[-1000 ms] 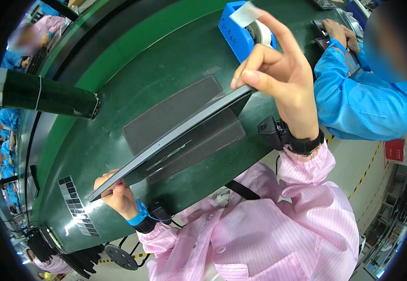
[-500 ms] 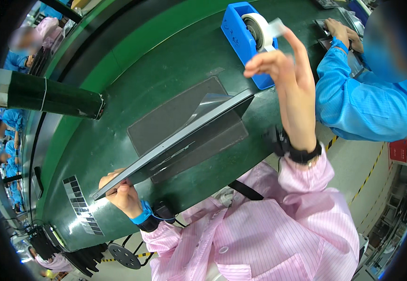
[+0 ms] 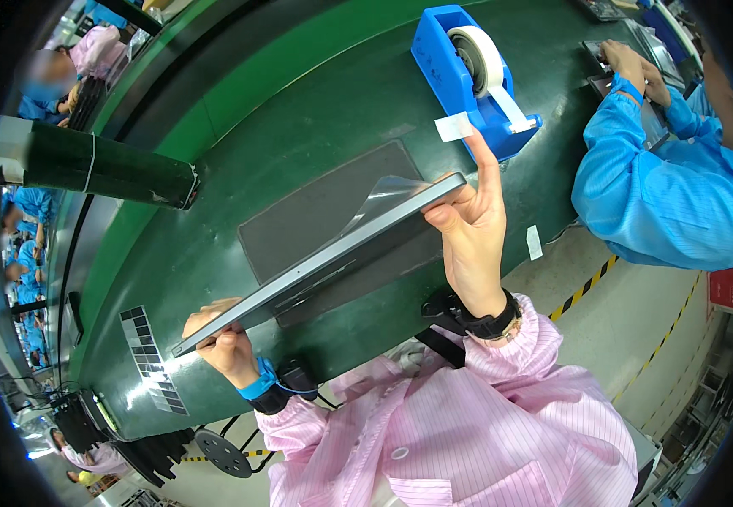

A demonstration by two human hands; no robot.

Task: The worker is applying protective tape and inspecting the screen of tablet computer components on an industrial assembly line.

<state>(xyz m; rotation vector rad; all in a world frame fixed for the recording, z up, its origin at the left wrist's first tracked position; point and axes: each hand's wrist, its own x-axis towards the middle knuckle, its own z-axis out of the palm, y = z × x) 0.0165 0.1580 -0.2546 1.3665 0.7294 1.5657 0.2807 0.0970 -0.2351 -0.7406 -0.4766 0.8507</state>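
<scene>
Tilted on edge between my hands is a thin grey tablet-like device (image 3: 324,258), running from lower left to upper right. My left hand (image 3: 225,348) is closed on its lower left end. My right hand (image 3: 474,232) pinches the upper right end between thumb and fingers. Its index finger points up, with a piece of white tape (image 3: 453,127) stuck to the tip. Loose clear film (image 3: 386,198) stands away from the device's far side. Just beyond my right hand stands a blue tape dispenser (image 3: 497,139) with a white tape roll (image 3: 491,63).
A dark grey mat (image 3: 299,215) lies on the green table (image 3: 240,160) under the device. A sheet of dark squares (image 3: 151,359) lies at the left. Another tape piece (image 3: 534,242) is at the near edge. A co-worker in blue (image 3: 662,190) works at the right.
My right hand has come down and left from the dispenser, carrying the tape piece on its index finger, and has taken hold of the device's right end. My left hand keeps its hold.
</scene>
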